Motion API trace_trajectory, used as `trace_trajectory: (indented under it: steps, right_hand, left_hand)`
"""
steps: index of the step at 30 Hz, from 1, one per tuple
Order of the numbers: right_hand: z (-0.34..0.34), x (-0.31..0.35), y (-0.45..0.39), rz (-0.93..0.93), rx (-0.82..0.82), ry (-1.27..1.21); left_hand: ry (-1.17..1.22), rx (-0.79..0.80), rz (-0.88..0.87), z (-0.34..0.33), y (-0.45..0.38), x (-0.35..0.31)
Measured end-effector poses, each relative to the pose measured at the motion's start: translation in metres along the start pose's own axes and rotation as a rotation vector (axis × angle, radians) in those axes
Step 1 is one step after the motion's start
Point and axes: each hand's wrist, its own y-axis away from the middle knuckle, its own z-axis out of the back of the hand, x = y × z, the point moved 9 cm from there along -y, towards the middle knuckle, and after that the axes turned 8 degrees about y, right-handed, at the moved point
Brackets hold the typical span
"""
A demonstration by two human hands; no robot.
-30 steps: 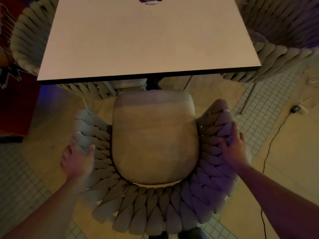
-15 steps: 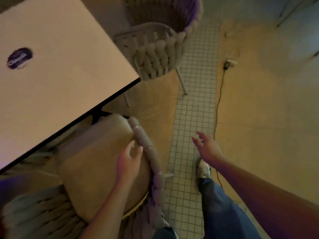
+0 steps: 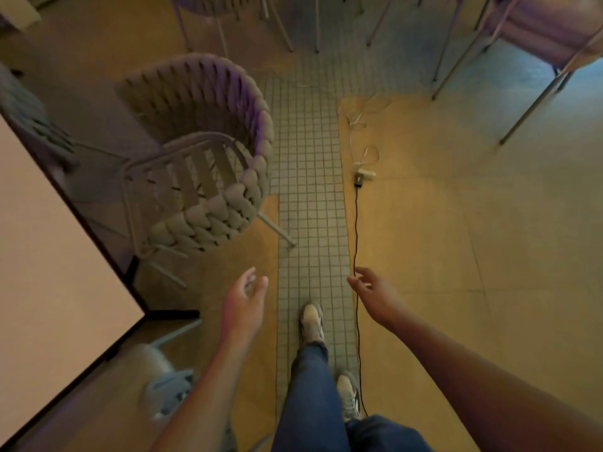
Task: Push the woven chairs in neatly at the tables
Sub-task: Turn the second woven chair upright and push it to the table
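A woven chair [image 3: 208,158] with a thick braided back stands ahead of me at the far side of the pale square table [image 3: 42,272], angled out from it, its seat straps bare. A blurred corner of another woven chair [image 3: 163,383] shows beside the table's near corner at lower left. My left hand [image 3: 243,301] hangs in the air below the angled chair, fingers apart, holding nothing and touching nothing. My right hand [image 3: 375,291] is also open and empty, over the edge of the tiled strip.
A black cable [image 3: 356,243] runs along the floor from a small white plug block [image 3: 363,175], just right of the tiled strip [image 3: 310,177]. Metal legs of other chairs and tables [image 3: 456,53] stand at the top. My legs and shoes [image 3: 311,324] are on the tiles.
Both hands have left the first chair, which has slid out of view to the lower left. My view has swung right and forward, bringing the angled chair ahead closer.
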Motion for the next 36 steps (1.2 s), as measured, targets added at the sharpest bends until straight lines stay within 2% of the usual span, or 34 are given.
trace_trajectory:
  steps: [4, 12, 16, 24, 29, 34, 36]
  right_hand:
    - [0.052, 0.064, -0.071, 0.032, -0.066, 0.059]
    - [0.149, 0.215, -0.182, 0.196, -0.127, 0.169]
    - [0.189, 0.273, -0.246, 0.261, -0.107, 0.173]
    - [0.235, 0.402, -0.417, 0.416, 0.046, 0.338]
    - [0.214, 0.506, -0.485, 0.553, 0.176, 0.537]
    - [0.118, 0.596, -0.531, 0.661, 0.396, 0.700]
    - [0.086, 0.624, -0.540, 0.717, 0.424, 0.785]
  left_hand:
    - [-0.048, -0.030, -0.054, -0.012, -0.077, -0.058]
    - [-0.036, 0.015, -0.071, -0.013, -0.219, -0.172]
    - [-0.055, -0.088, -0.051, -0.003, -0.286, -0.207]
    - [0.080, -0.335, 0.181, 0.002, -0.391, -0.226]
    - [0.192, -0.512, 0.292, 0.016, -0.424, -0.237]
    - [0.347, -0.747, 0.482, 0.053, -0.431, -0.214]
    - [0.448, -0.837, 0.557, 0.063, -0.429, -0.206]
